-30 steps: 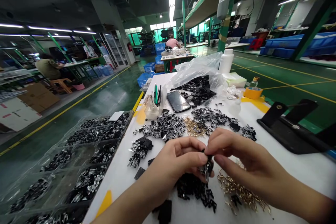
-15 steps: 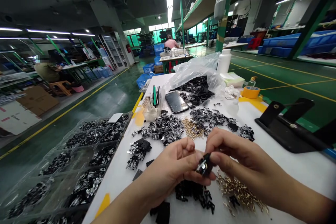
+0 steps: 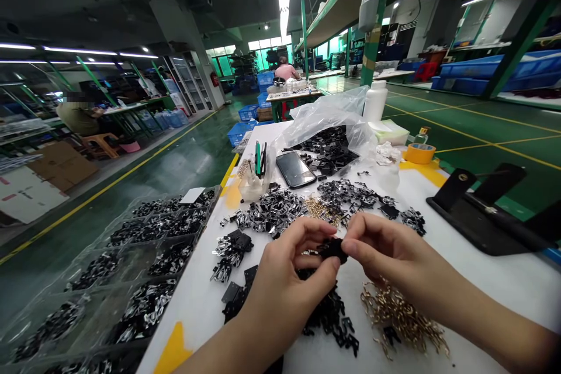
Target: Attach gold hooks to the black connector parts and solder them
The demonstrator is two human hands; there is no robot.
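Your L hand (image 3: 287, 272) & R hand (image 3: 385, 251) both pinch a black plastic part (image 3: 333, 249) at fingertips, just above white bench (image 3: 491, 286), over black-parts pile (image 3: 328, 312); brass pins (image 3: 397, 315) lie near R hand.

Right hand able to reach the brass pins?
Probably yes: nothing lies between the right hand and the brass pins just below it, but that hand is pinching a black part and would need to let go first.
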